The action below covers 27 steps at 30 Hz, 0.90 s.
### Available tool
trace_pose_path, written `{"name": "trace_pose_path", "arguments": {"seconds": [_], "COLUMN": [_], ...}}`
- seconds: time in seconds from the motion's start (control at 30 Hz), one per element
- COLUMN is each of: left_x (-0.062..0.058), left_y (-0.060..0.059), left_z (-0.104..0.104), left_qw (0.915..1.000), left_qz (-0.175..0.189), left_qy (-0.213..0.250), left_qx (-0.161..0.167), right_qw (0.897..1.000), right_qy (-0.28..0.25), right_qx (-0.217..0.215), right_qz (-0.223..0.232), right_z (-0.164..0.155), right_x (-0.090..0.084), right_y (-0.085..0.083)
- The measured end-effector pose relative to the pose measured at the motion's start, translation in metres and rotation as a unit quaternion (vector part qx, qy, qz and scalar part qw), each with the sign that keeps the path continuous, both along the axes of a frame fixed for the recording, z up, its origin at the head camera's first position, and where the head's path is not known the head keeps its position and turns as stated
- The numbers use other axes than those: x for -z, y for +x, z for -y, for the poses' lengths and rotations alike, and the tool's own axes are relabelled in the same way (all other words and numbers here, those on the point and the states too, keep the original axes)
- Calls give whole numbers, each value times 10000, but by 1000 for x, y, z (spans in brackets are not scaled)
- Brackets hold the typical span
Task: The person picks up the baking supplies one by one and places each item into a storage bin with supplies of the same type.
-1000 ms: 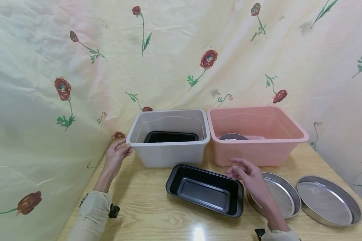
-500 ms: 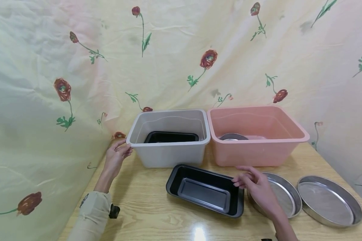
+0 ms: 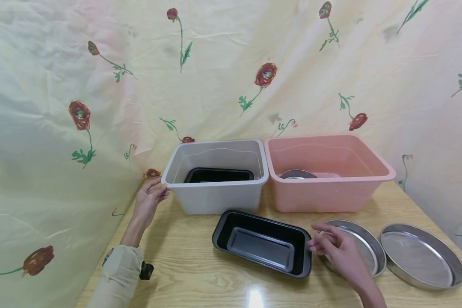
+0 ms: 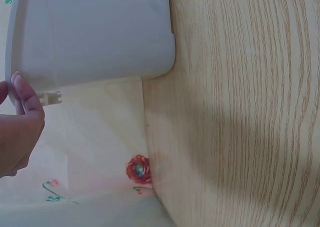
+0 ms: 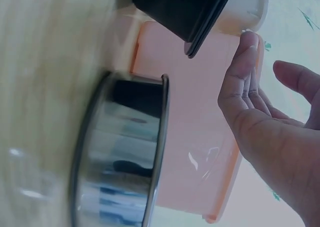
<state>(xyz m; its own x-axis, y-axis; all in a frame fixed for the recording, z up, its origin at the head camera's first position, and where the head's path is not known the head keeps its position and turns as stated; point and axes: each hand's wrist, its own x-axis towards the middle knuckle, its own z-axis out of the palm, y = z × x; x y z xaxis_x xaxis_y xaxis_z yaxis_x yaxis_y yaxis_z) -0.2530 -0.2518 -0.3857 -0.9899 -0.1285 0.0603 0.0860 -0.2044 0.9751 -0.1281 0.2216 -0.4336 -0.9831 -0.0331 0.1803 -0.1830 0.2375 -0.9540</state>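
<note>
My left hand (image 3: 148, 201) pinches the front left corner of the grey plastic bin (image 3: 219, 199); the left wrist view shows thumb and fingers at the rim. A black loaf pan (image 3: 259, 250) lies on the table in front of the bins. Over the gap between its right end and a round metal cake pan (image 3: 363, 248) hovers my right hand (image 3: 339, 252), holding nothing. In the right wrist view its thumb and fingers stand apart, clear of both pans. The hand hides part of the cake pan's left side.
Another black loaf pan (image 3: 219, 174) is inside the grey bin. To its right stands a pink bin (image 3: 331, 194) with a round metal pan (image 3: 298, 174) in it. A larger round pan (image 3: 421, 256) lies near the right edge of the wooden table (image 3: 185, 265).
My right hand has moved right and toward me, from over the loaf pan's far right edge to beside the round cake pan. The left hand stays on the grey bin's corner.
</note>
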Motion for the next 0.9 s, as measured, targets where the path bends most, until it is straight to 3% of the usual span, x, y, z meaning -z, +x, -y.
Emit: {"name": "trace_pose_path", "arguments": {"seconds": [0.37,0.7,0.9], "left_x": [0,0,0], "left_y": [0,0,0], "left_z": [0,0,0], "left_qw": [10000,10000,10000], "left_qz": [-10,12,2], "left_qy": [16,-12,-20], "left_qx": [-3,46,-8], "right_qw": [9984,9976,9973], "right_qy": [0,-14,91], "right_qx": [93,183,3], "right_qz": [552,661,726], "right_z": [-6,-6,-5], "right_x": [13,19,21], "right_y": [12,21,24]}}
